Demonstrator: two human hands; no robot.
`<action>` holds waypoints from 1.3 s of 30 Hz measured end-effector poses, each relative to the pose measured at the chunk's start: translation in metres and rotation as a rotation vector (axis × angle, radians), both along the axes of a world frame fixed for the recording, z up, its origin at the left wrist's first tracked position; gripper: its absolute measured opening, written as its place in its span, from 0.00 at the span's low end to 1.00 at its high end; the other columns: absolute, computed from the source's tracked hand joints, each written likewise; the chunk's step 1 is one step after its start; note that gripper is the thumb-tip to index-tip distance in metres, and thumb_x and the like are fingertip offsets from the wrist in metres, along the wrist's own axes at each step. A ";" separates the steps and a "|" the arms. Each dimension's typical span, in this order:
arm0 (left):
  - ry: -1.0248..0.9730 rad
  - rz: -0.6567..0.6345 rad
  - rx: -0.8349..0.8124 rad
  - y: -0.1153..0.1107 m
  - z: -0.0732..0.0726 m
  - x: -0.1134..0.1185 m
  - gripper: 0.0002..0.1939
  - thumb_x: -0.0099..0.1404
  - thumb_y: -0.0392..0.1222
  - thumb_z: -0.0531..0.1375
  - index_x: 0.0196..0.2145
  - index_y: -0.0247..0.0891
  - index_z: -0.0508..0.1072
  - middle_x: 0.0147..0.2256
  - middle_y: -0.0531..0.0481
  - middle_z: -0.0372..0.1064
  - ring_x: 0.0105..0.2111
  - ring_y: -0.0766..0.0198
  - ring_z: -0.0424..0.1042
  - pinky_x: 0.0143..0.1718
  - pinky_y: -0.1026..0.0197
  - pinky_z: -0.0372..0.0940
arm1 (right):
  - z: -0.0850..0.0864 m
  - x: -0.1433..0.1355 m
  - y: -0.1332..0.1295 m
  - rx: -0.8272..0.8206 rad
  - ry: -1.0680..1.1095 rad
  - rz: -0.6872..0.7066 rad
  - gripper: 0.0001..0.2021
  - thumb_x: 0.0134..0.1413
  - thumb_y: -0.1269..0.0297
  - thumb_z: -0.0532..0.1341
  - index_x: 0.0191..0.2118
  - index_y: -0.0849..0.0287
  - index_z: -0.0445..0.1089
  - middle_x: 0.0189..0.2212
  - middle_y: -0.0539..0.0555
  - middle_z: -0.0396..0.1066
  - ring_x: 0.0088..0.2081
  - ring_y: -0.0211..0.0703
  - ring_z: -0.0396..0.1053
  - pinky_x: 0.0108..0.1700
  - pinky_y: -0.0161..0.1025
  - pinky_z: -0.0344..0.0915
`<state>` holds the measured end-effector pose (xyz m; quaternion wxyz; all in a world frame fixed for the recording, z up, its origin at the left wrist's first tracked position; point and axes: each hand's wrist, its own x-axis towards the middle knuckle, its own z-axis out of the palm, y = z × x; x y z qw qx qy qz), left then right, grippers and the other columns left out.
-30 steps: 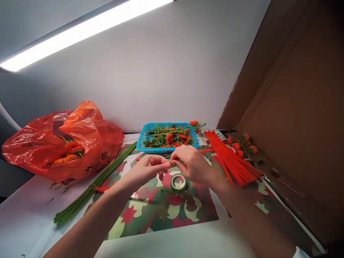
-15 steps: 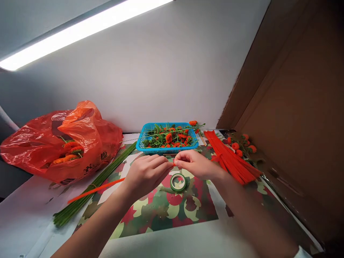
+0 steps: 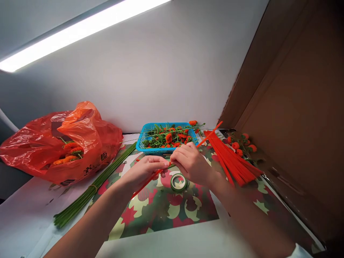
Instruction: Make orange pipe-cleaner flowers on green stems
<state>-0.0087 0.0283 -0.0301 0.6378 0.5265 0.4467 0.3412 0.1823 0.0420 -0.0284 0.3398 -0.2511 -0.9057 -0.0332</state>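
My left hand pinches an orange-red fuzzy stem between thumb and fingers. Close against it, my right hand is closed on the same orange-red material, and one end sticks out up and to the right beyond its knuckles. The fingertips of both hands nearly meet; the exact join between them is too small to make out. Just below the right hand lies a roll of green tape on the patterned mat. Behind the hands stands a blue basket of orange flowers and green pieces.
At the left are a red plastic bag with orange flowers and a bundle of green stems. A bundle of red stems lies at the right, beside more orange flowers and a cardboard panel.
The orange-red stem end that pointed left past my left wrist is gone from there; one now points up-right past my right hand. My right hand has turned, knuckles up, and my left palm shows more.
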 end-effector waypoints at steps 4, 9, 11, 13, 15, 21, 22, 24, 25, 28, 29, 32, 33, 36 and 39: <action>0.257 0.024 0.366 -0.003 0.001 0.000 0.11 0.60 0.46 0.61 0.28 0.36 0.75 0.22 0.52 0.69 0.21 0.69 0.64 0.21 0.66 0.58 | 0.002 0.003 0.001 -0.135 0.015 -0.009 0.10 0.63 0.71 0.51 0.32 0.59 0.66 0.29 0.52 0.72 0.32 0.40 0.63 0.42 0.41 0.52; 0.670 0.169 1.267 -0.011 0.007 0.002 0.06 0.63 0.37 0.59 0.29 0.37 0.74 0.25 0.53 0.73 0.23 0.69 0.68 0.23 0.67 0.61 | 0.017 0.011 -0.002 -0.784 0.230 0.030 0.09 0.60 0.64 0.55 0.34 0.59 0.70 0.30 0.52 0.71 0.31 0.38 0.65 0.35 0.36 0.59; 0.777 0.181 1.536 -0.012 0.006 0.002 0.04 0.63 0.34 0.59 0.31 0.37 0.73 0.27 0.52 0.74 0.25 0.68 0.70 0.25 0.66 0.64 | 0.020 0.015 -0.001 -1.003 0.250 0.079 0.10 0.60 0.62 0.55 0.34 0.60 0.72 0.28 0.51 0.70 0.29 0.37 0.64 0.31 0.34 0.58; 0.861 0.190 1.696 -0.012 0.005 0.002 0.03 0.62 0.32 0.59 0.33 0.37 0.72 0.28 0.52 0.75 0.26 0.66 0.72 0.27 0.64 0.65 | 0.021 0.017 0.001 -1.136 0.248 0.137 0.10 0.58 0.61 0.57 0.34 0.61 0.72 0.27 0.50 0.68 0.28 0.36 0.63 0.30 0.33 0.58; 0.909 0.203 1.782 -0.013 0.004 0.002 0.03 0.62 0.31 0.60 0.34 0.37 0.72 0.28 0.52 0.75 0.25 0.65 0.72 0.29 0.63 0.66 | 0.018 0.017 0.004 -1.192 0.278 0.173 0.10 0.56 0.60 0.59 0.33 0.60 0.72 0.27 0.49 0.68 0.28 0.35 0.63 0.30 0.33 0.59; 0.923 0.274 1.727 -0.016 0.004 0.005 0.04 0.61 0.32 0.60 0.35 0.38 0.72 0.28 0.53 0.76 0.25 0.66 0.72 0.28 0.64 0.66 | 0.009 0.011 0.007 -1.221 0.447 0.191 0.09 0.51 0.59 0.63 0.32 0.61 0.73 0.29 0.50 0.71 0.33 0.38 0.68 0.39 0.37 0.63; 0.911 0.288 1.706 -0.017 0.004 0.006 0.04 0.61 0.32 0.60 0.34 0.38 0.72 0.28 0.53 0.76 0.25 0.67 0.72 0.28 0.64 0.66 | 0.009 0.010 0.006 -1.221 0.454 0.176 0.09 0.51 0.60 0.63 0.32 0.61 0.73 0.29 0.50 0.71 0.33 0.38 0.68 0.39 0.37 0.63; 0.895 0.308 1.682 -0.018 0.004 0.008 0.03 0.60 0.32 0.60 0.32 0.38 0.73 0.27 0.54 0.76 0.25 0.67 0.72 0.28 0.65 0.66 | 0.009 0.008 0.005 -1.203 0.456 0.131 0.08 0.50 0.61 0.63 0.31 0.61 0.73 0.28 0.50 0.71 0.32 0.38 0.67 0.36 0.37 0.63; 0.894 0.315 1.675 -0.018 0.004 0.009 0.03 0.60 0.32 0.60 0.31 0.38 0.73 0.27 0.54 0.76 0.24 0.68 0.72 0.28 0.65 0.66 | 0.009 0.007 0.005 -1.188 0.454 0.108 0.08 0.49 0.62 0.62 0.31 0.61 0.73 0.27 0.50 0.70 0.31 0.38 0.66 0.35 0.37 0.62; 0.909 0.327 1.656 -0.018 0.005 0.011 0.05 0.59 0.32 0.60 0.29 0.39 0.73 0.25 0.55 0.76 0.22 0.68 0.72 0.27 0.66 0.66 | 0.008 0.005 0.003 -1.145 0.455 0.059 0.06 0.48 0.64 0.61 0.29 0.61 0.73 0.25 0.50 0.68 0.29 0.38 0.64 0.32 0.36 0.61; 0.916 0.329 1.653 -0.018 0.005 0.011 0.05 0.58 0.31 0.60 0.29 0.39 0.74 0.25 0.55 0.76 0.22 0.68 0.72 0.26 0.66 0.66 | 0.007 0.004 0.002 -1.134 0.458 0.050 0.06 0.47 0.65 0.61 0.29 0.61 0.73 0.25 0.50 0.68 0.29 0.38 0.64 0.32 0.36 0.61; 0.942 0.344 1.652 -0.019 0.004 0.012 0.06 0.58 0.31 0.59 0.29 0.39 0.74 0.25 0.55 0.75 0.22 0.68 0.72 0.25 0.66 0.65 | 0.005 0.002 0.001 -1.109 0.470 0.026 0.06 0.46 0.67 0.60 0.29 0.61 0.73 0.25 0.50 0.68 0.29 0.37 0.64 0.32 0.36 0.60; 0.953 0.350 1.653 -0.019 0.003 0.012 0.06 0.58 0.31 0.59 0.28 0.39 0.74 0.25 0.55 0.75 0.22 0.69 0.72 0.24 0.67 0.65 | 0.004 0.001 0.001 -1.102 0.472 0.016 0.06 0.45 0.67 0.60 0.29 0.61 0.74 0.25 0.50 0.68 0.29 0.37 0.64 0.31 0.35 0.60; 0.985 0.357 1.658 -0.019 0.000 0.012 0.06 0.58 0.31 0.59 0.28 0.39 0.74 0.24 0.56 0.74 0.20 0.69 0.70 0.22 0.67 0.63 | 0.002 0.000 0.000 -1.097 0.472 -0.024 0.05 0.44 0.67 0.60 0.28 0.61 0.73 0.23 0.49 0.66 0.26 0.36 0.61 0.29 0.34 0.57; 0.996 0.336 1.665 -0.018 -0.003 0.012 0.06 0.59 0.31 0.57 0.28 0.37 0.73 0.23 0.56 0.74 0.19 0.70 0.68 0.20 0.67 0.61 | 0.002 -0.002 -0.001 -1.104 0.473 -0.067 0.05 0.44 0.67 0.60 0.28 0.61 0.72 0.19 0.46 0.60 0.22 0.33 0.55 0.25 0.33 0.52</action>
